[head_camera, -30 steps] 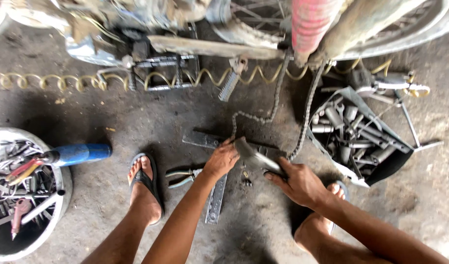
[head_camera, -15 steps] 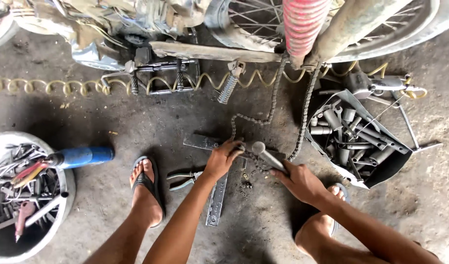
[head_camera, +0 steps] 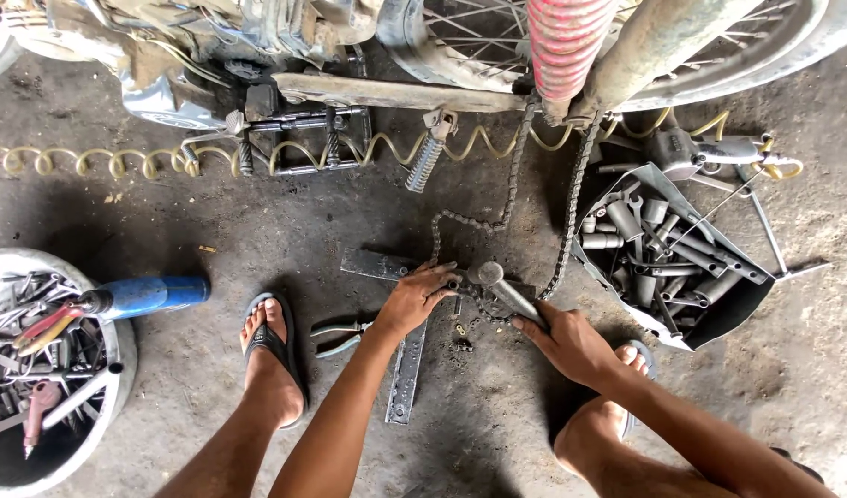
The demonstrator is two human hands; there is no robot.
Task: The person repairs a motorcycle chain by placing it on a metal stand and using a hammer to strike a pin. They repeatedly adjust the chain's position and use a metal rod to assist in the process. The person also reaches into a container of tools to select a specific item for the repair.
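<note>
Steadying comes first: the left hand (head_camera: pixel 414 300) lies fingers-down on the drive chain (head_camera: pixel 479 300) where it crosses a flat steel bar (head_camera: pixel 407 369) on the concrete floor (head_camera: pixel 257 212), fingertips curled over the links and pressing them rather than pinching them. To do this well, I judge that hand should keep the links flat on the bar, with the fingers clear of the spot under the hammer head. At about three o'clock from it, the right hand (head_camera: pixel 571 343) is wrapped tight around the handle of a hammer (head_camera: pixel 504 290); a short, square tap straight down on the link would suit better than a swing, since the fingers sit so close. The hammer's long axis runs from the grip at four o'clock up to the head at ten o'clock, the head just beside the left fingertips. The chain lies between the hands, then climbs in two strands toward twelve o'clock, up to the motorcycle's rear wheel (head_camera: pixel 497 37). The bar points roughly six to twelve. Pliers (head_camera: pixel 340 337) lie at nine o'clock from the left wrist, and an open box of sockets (head_camera: pixel 668 254) sits at two o'clock.
</note>
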